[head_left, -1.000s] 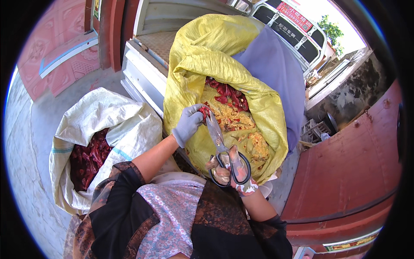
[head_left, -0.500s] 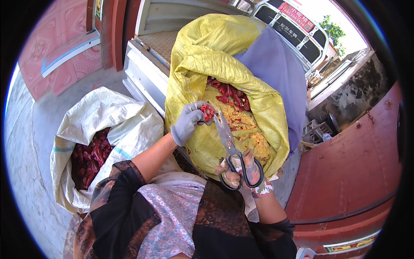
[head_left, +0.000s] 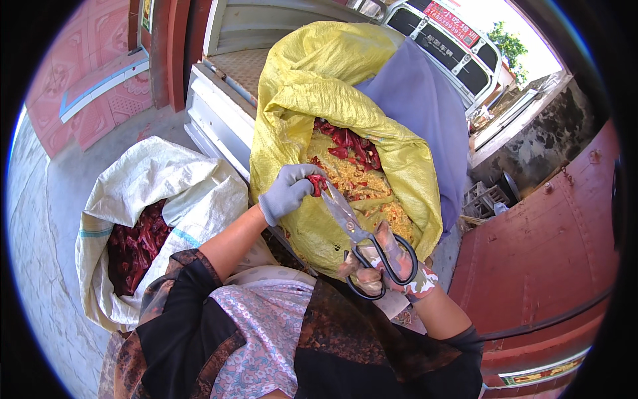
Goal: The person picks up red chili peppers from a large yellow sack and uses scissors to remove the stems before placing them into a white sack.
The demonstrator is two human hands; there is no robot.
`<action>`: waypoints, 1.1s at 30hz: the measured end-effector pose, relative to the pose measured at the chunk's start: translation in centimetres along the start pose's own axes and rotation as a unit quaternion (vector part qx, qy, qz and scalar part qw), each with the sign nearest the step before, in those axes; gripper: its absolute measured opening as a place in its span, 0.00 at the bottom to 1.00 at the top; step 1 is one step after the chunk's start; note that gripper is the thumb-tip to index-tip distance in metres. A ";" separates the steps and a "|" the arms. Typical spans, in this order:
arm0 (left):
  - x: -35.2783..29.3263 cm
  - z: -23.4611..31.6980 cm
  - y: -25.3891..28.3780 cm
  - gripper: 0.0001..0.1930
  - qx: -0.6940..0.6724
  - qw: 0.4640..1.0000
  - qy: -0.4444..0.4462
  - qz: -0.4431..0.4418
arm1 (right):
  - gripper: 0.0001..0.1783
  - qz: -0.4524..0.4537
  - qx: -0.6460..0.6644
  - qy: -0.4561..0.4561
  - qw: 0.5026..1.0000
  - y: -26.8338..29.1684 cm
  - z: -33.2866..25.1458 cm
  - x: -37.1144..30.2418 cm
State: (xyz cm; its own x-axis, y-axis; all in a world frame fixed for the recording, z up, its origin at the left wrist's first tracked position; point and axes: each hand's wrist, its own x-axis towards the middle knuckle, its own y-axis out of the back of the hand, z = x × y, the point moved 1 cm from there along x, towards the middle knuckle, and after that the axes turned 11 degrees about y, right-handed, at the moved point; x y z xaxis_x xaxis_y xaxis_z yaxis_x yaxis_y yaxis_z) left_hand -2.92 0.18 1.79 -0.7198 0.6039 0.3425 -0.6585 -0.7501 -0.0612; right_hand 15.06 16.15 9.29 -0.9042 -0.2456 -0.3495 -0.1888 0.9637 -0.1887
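My left hand (head_left: 284,191), in a grey glove, pinches a dried red chili pepper (head_left: 317,184) above the yellow woven sack (head_left: 289,120). A pair of scissors (head_left: 343,217) with black loop handles is in my right hand (head_left: 397,258), which wears a camouflage-patterned glove. The blade tips meet the chili right beside my left fingertips; whether they cut into it cannot be made out. Inside the yellow sack lie red chili pieces (head_left: 352,145) and a heap of yellowish seeds (head_left: 359,179).
On the left stands an open white sack (head_left: 199,159) with dark red chilies (head_left: 137,246) in it. Behind the yellow sack are a purple cloth (head_left: 419,93) and a truck bed with a metal side (head_left: 216,116). A red metal panel (head_left: 531,246) rises on the right.
The scissor blades have come closer together and now reach the chili. My left hand has turned and dropped slightly; my right hand has shifted a little to the right.
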 end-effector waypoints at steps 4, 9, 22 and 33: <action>0.4 -1.2 0.2 0.11 -0.022 1.000 0.016 -0.006 | 0.46 0.030 -0.150 0.001 0.988 -1.1 -1.5 0.3; -0.2 -1.7 -0.4 0.10 -0.144 0.987 0.065 0.007 | 0.45 0.039 0.023 0.054 0.998 -1.0 1.4 1.8; 0.1 -1.3 -0.5 0.10 -0.207 0.967 0.150 0.008 | 0.45 -0.017 0.001 0.129 0.991 -0.7 3.3 3.6; -0.9 -1.0 -1.7 0.13 -0.322 0.930 0.166 -0.057 | 0.51 -0.052 0.093 0.210 0.972 1.2 7.9 5.8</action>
State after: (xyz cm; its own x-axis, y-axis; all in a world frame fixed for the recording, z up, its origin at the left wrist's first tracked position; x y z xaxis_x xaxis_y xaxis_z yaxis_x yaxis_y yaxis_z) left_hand -1.40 1.19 0.69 -0.5957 0.7993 0.0789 -0.6526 -0.4243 -0.6277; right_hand 12.58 15.03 -0.21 -0.9677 -0.2393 0.0787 -0.2511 0.8904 -0.3797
